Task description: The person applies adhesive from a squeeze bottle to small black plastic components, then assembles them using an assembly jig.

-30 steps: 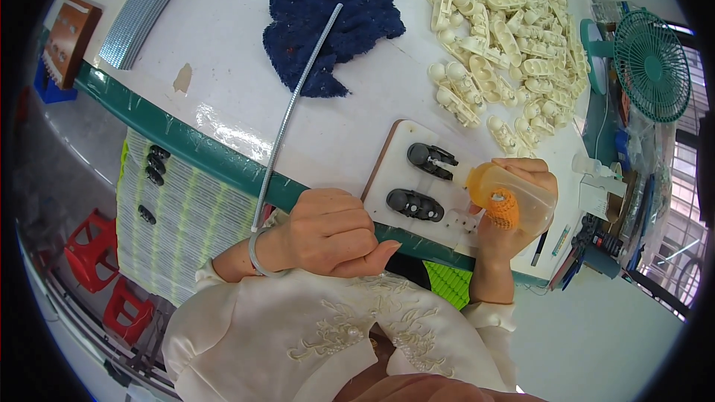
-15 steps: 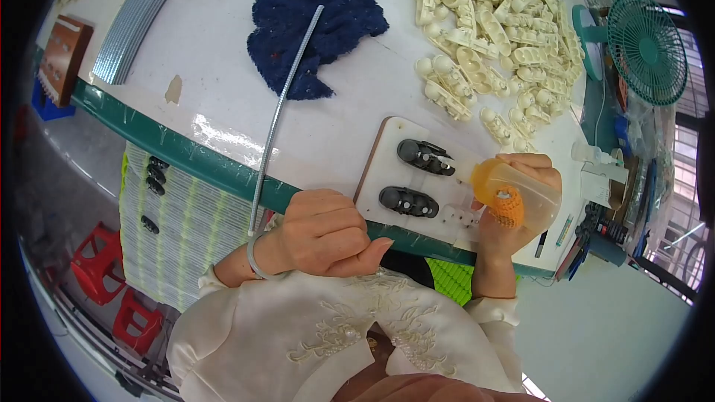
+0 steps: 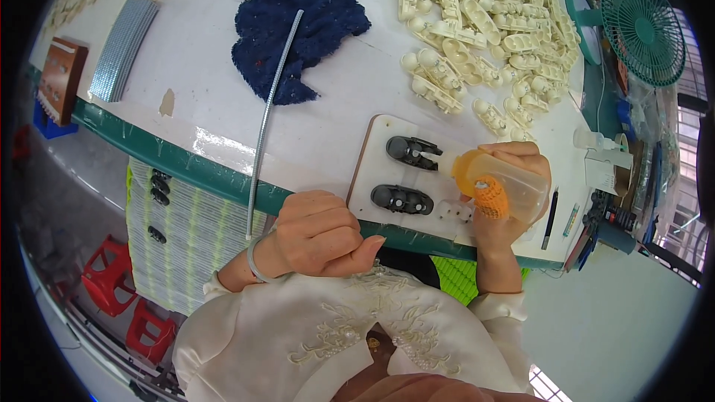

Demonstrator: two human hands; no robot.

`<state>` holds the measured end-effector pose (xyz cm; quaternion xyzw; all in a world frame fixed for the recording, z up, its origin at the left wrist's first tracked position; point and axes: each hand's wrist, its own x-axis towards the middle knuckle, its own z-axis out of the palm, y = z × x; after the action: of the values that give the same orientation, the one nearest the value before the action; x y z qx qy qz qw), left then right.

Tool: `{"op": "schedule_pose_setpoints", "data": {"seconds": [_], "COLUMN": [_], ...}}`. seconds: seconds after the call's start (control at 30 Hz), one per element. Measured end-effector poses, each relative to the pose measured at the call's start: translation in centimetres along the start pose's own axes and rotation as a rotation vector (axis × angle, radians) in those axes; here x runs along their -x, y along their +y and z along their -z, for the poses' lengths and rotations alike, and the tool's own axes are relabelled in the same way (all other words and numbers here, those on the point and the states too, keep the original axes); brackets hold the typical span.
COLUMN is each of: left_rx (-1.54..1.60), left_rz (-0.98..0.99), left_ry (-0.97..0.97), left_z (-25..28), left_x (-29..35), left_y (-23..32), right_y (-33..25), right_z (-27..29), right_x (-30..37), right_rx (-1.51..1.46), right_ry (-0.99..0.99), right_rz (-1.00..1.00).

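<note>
My right hand (image 3: 514, 179) is wrapped round a translucent squeeze bottle (image 3: 525, 197) with amber liquid at its left end. A ribbed orange finger cover (image 3: 491, 197) sits on the thumb. The bottle lies tilted, its amber end close to the right tip of a black moulded part (image 3: 413, 152). A second black part (image 3: 402, 199) lies nearer me; both rest on a white board (image 3: 365, 171) with a brown edge. My left hand (image 3: 320, 232) rests at the table's front edge, fingers curled in and thumb sticking out; its palm is hidden.
A metal rod (image 3: 275, 89) runs from a dark blue cloth (image 3: 261, 22) over the green table edge. Cream plastic parts (image 3: 484, 30) are heaped at the far right. A green fan (image 3: 642, 28) and a black pen (image 3: 551, 219) are on the right. Red stools (image 3: 108, 275) stand below, left.
The view has shifted slightly, carrying the table things leftward. A pale tip that covered the upper black part's right end no longer does, so its forked end shows. My left hand keeps its pose.
</note>
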<state>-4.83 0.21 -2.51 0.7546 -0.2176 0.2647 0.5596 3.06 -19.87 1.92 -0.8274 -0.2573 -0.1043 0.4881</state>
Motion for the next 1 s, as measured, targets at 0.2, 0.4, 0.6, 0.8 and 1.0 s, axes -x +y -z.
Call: {"op": "schedule_pose_setpoints", "data": {"seconds": [0.2, 0.4, 0.6, 0.8, 1.0], "left_rx": [-0.003, -0.008, -0.038, -0.065, -0.074], "left_rz": [0.000, 0.016, 0.043, 0.044, 0.041], "left_ry": [-0.012, -0.024, -0.032, -0.011, -0.001], "left_z": [0.1, 0.4, 0.5, 0.2, 0.3], "left_x": [0.2, 0.2, 0.3, 0.1, 0.0], "left_y": [-0.1, 0.1, 0.4, 0.4, 0.3], "right_y": [0.0, -0.1, -0.3, 0.1, 0.2], "right_z": [0.9, 1.8, 1.9, 1.9, 2.2], "right_x": [0.0, 2.8, 2.9, 3.2, 2.9], "right_rx": [0.092, 0.002, 0.245, 0.096, 0.241], "right_ry": [-0.048, 0.086, 0.046, 0.053, 0.064], "right_rz": [0.115, 0.006, 0.180, 0.102, 0.188]}}
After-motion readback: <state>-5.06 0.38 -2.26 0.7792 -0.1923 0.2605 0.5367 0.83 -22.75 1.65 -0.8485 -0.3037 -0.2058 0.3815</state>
